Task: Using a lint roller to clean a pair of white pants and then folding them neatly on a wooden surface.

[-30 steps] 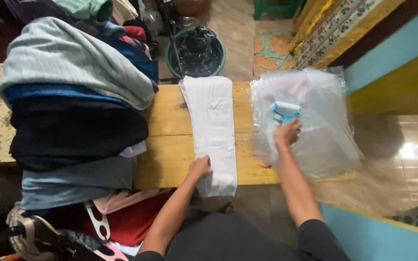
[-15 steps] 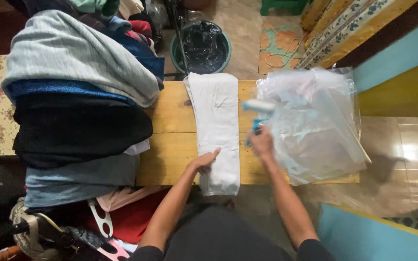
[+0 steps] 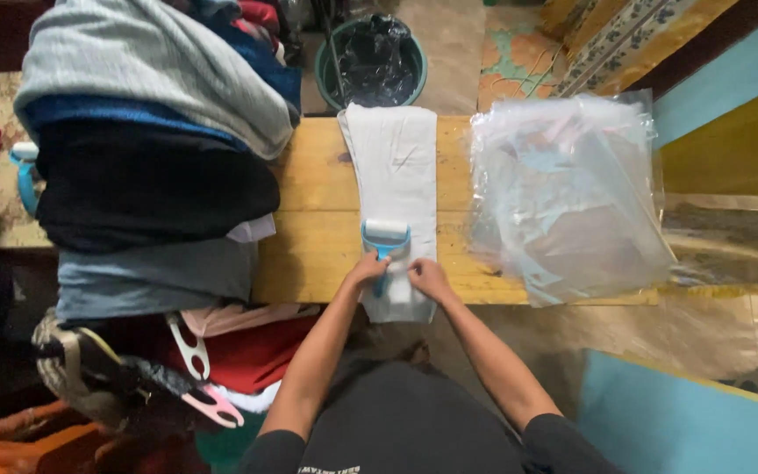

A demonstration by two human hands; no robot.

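Left hand (image 3: 368, 267) grips one lint roller (image 3: 385, 239).

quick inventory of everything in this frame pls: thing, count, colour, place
lint roller: 1, blue handle, white roll, on the folded cloth
folded cloth: 1, white, lengthwise across the table middle
table: 1, yellow wood, centre
plastic bags: a stack, clear, right end of table
pile of clothes: 1 heap, grey, blue, black, red, left end of table
bucket: 1, green with black liner, on the floor beyond the table
hangers: a few, white and pink, lower left
left hand: 1, beside the roller handle, on the cloth
right hand: 1, on the cloth's near end, right of the handle
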